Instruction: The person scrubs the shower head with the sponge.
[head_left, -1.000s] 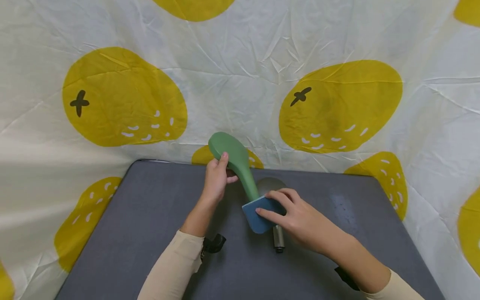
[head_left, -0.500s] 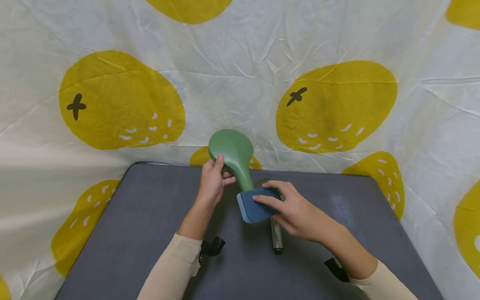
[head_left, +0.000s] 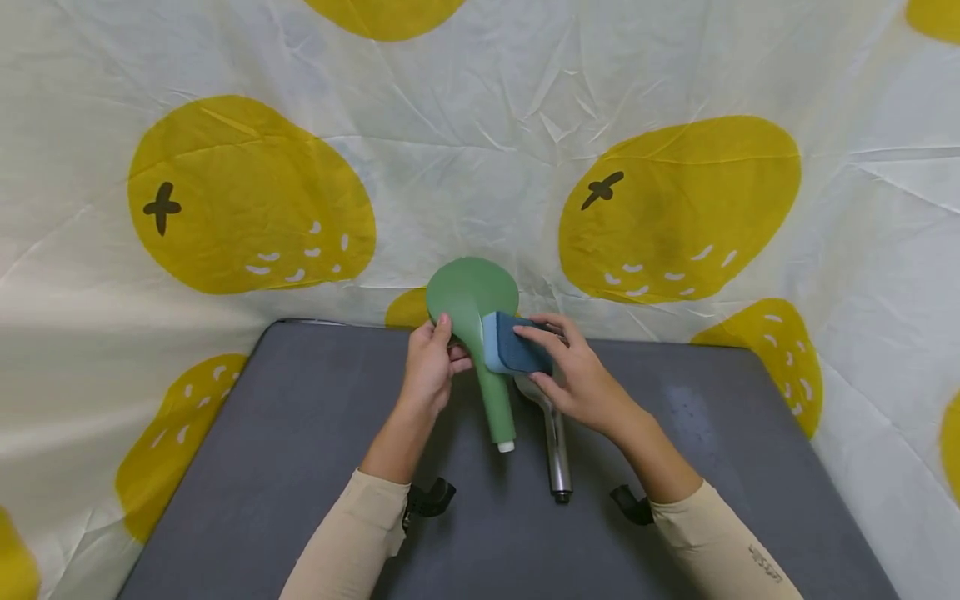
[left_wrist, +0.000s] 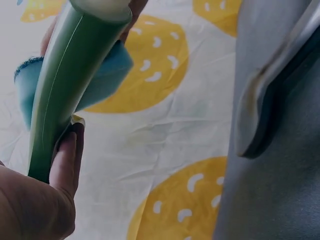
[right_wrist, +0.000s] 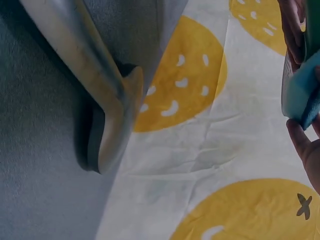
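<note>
My left hand (head_left: 429, 365) grips a green handheld shower head (head_left: 471, 292) by its round head, thumb on the near side. Its handle slants down to a white end fitting (head_left: 506, 447). A two-layer sponge (head_left: 523, 346), light blue with a dark blue scrub side, is pinched between the thumb and fingers of my right hand (head_left: 581, 382). The light blue layer lies against the neck of the green shower head. In the left wrist view the green handle (left_wrist: 65, 80) passes in front of the sponge (left_wrist: 107, 75).
A silver shower head (head_left: 557, 454) lies on the dark grey table (head_left: 315, 433), its head partly hidden behind the sponge and right hand. Behind the table hangs a white cloth (head_left: 465, 125) printed with yellow fruit. Black straps circle both wrists.
The sponge has moved up from the lower handle to the neck, baring the handle's white end. The green shower head has turned so its broad smooth side faces the head camera.
</note>
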